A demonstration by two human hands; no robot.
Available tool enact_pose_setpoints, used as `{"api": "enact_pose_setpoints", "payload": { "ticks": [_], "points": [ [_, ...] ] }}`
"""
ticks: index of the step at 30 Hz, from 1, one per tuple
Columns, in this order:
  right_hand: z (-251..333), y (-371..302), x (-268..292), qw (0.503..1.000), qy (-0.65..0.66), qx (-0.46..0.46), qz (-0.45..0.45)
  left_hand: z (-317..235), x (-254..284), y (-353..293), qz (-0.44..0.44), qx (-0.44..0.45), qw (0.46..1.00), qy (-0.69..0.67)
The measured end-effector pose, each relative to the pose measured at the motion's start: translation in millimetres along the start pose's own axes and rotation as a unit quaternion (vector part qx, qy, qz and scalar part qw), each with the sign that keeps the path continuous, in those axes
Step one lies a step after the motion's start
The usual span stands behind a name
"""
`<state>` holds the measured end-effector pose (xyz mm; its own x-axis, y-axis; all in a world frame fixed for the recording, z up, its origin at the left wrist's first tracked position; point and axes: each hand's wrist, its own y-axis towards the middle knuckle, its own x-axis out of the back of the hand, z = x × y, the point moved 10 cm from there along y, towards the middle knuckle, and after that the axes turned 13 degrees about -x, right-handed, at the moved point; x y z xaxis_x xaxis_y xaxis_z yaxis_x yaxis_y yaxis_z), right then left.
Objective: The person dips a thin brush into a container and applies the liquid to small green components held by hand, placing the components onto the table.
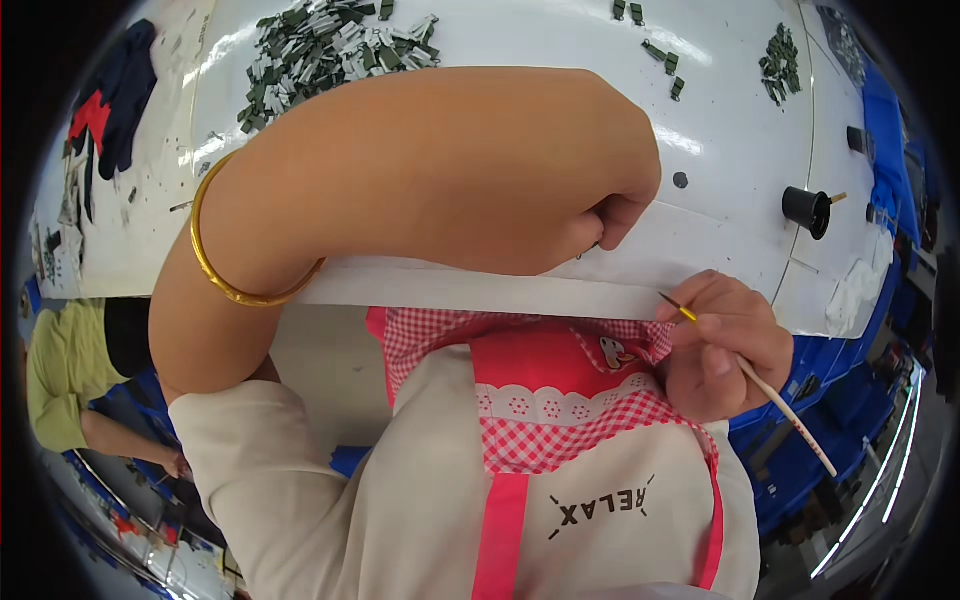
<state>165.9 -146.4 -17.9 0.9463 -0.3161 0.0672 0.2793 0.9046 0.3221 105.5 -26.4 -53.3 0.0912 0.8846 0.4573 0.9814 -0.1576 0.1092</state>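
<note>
— What lay around the hands, and what blocked the view?

— The person's own bent left forearm crossed the white table [720, 150] and hid much of it. The left hand [615, 215] was curled shut at the table's near edge; whether its fingers pinched anything could not be told. Beyond those fingers lay a big heap of small dark green parts [330, 45], a smaller heap [780, 62] to the far right, and five or so loose ones between. A black cup [806, 208] stood to the right of them.

— Counts?

— One gold bangle [215, 262] on the left wrist, one brush, one cup, two heaps. Another person in a yellow-green top [60, 375] sat at the left.

— And the brush?

— The right hand [725, 345], just below the table edge, had its fingers closed round a thin paintbrush [765, 385]. Its long axis ran diagonally: the tip pointed up-left past the fingertips toward the left hand, the pale handle stuck out down-right behind the palm.
</note>
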Motion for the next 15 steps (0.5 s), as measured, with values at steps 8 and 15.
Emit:
{"api": "enact_pose_setpoints", "payload": {
  "ticks": [8,15],
  "points": [
    [-15,9,-36,0.995,-0.065,-0.058,0.045,5,-4,-9,-0.012,0.005,1.0,-0.024],
    [-16,10,-43,0.989,-0.119,-0.054,0.069,6,-7,-12,-0.016,-0.005,0.999,-0.028]
  ]
}}
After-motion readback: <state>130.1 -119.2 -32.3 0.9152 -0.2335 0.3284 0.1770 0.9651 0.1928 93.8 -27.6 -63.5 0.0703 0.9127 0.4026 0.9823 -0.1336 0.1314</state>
